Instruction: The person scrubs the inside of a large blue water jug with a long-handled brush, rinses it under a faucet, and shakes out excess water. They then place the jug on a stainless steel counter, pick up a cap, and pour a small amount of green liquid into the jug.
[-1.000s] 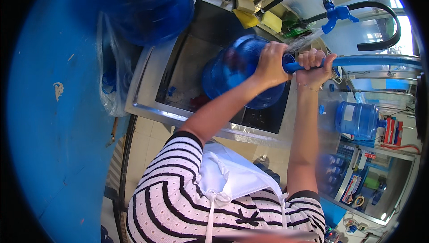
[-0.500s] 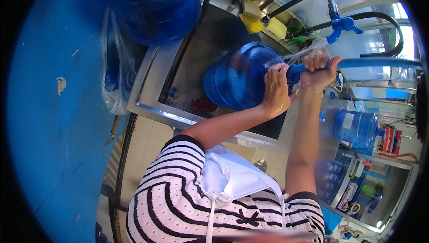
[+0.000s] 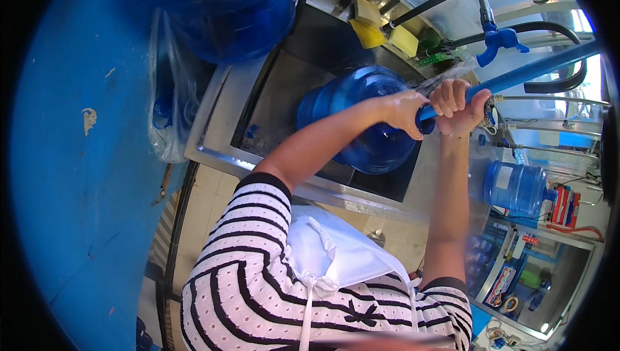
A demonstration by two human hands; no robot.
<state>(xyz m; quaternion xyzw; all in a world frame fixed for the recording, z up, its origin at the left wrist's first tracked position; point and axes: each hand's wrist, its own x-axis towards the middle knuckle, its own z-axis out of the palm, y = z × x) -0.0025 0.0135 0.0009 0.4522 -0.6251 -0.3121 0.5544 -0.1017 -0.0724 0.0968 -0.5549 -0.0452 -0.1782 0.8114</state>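
Steel sink [image 3: 219, 118] holds one blue bottle [image 3: 374, 152], lying sideways. Left hand [image 3: 407, 115] is clasped on its neck, seemingly so it does not roll; right hand [image 3: 456, 107] is clamped on one blue pipe [image 3: 523, 74], perhaps to steady its end there. One second bottle [image 3: 516, 187] is farther right.

My left hand [image 3: 402, 113], mid-frame, clasps the neck of the blue jug [image 3: 371, 147], tilted in the sink [image 3: 226, 96]. Just right, my right hand [image 3: 458, 107] grips a pole [image 3: 536, 70] slanting upper right, its lower end at the jug's mouth.
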